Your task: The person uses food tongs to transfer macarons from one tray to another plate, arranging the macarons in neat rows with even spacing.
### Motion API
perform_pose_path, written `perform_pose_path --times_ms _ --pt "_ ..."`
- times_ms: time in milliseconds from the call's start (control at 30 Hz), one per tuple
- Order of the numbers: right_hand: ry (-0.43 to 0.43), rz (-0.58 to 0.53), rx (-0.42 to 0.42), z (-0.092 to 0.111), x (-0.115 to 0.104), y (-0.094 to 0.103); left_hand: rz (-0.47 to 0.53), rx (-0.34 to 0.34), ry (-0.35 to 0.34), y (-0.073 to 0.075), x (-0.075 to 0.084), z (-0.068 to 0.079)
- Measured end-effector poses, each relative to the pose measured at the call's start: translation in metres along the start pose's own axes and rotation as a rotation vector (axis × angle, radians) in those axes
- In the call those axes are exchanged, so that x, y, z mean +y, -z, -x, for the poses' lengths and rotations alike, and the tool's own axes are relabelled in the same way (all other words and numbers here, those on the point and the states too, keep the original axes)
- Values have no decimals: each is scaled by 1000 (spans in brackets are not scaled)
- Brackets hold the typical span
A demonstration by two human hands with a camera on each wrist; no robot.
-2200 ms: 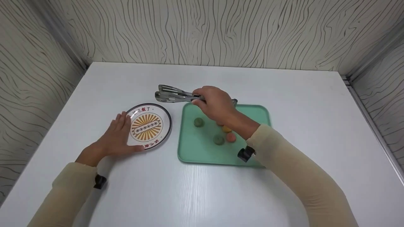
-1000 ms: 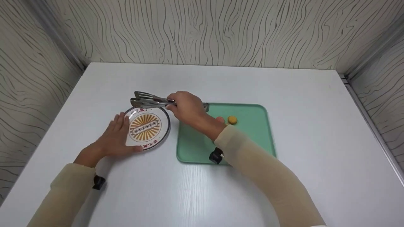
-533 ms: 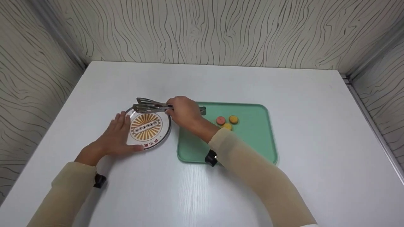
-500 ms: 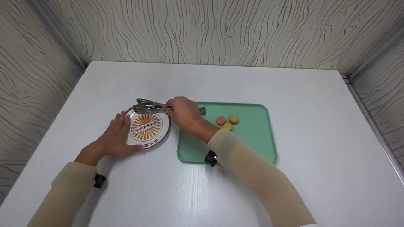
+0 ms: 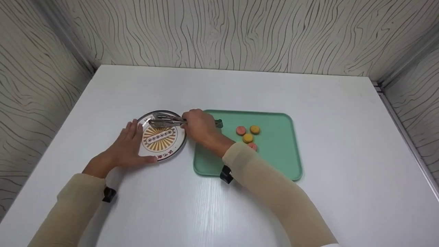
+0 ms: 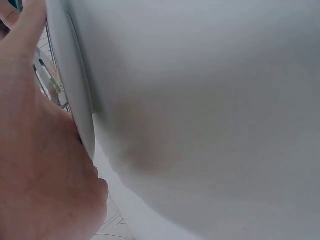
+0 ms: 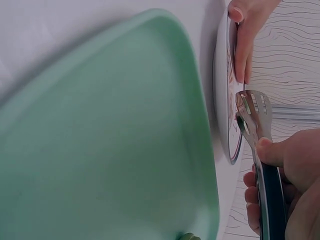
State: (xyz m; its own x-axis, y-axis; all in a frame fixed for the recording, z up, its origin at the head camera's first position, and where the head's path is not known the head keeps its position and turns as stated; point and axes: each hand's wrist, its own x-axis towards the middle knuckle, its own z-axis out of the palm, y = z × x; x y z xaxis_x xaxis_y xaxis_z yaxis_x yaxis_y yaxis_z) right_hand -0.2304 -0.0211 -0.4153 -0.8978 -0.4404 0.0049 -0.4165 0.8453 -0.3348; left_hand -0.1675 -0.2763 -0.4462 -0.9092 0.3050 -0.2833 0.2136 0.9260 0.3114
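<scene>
My right hand [image 5: 199,126] grips metal slotted tongs [image 5: 168,121], also seen in the right wrist view, where the tongs' heads [image 7: 254,107] are low over the plate. A small greenish patch shows between the heads; what it is, I cannot tell. Beneath them lies a round white plate [image 5: 161,142] with a dark rim and an orange sunburst. My left hand [image 5: 125,149] rests on the plate's left edge, fingers straight and thumb spread along the near rim. Beside the plate, a green tray [image 5: 274,151] carries pink macarons [image 5: 241,130] and yellow macarons [image 5: 254,129].
The right forearm covers part of the tray. At the tray's edge in the right wrist view, part of a green macaron [image 7: 190,236] shows. A white table [image 5: 329,137] holds everything, with patterned panels [image 5: 219,34] behind and at both sides.
The right hand and tongs have moved left from above the tray's back edge, then down over the plate. More macarons now show beside the forearm. The left hand stays in place.
</scene>
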Motion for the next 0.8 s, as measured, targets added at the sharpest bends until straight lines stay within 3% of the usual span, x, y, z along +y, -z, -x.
perform_pose_path --times_ms 400,800 --pt "-1 34 -34 1 0 -4 3 -8 9 1 2 1" --pt "-9 17 -53 7 13 4 13 14 1 0 1 0"
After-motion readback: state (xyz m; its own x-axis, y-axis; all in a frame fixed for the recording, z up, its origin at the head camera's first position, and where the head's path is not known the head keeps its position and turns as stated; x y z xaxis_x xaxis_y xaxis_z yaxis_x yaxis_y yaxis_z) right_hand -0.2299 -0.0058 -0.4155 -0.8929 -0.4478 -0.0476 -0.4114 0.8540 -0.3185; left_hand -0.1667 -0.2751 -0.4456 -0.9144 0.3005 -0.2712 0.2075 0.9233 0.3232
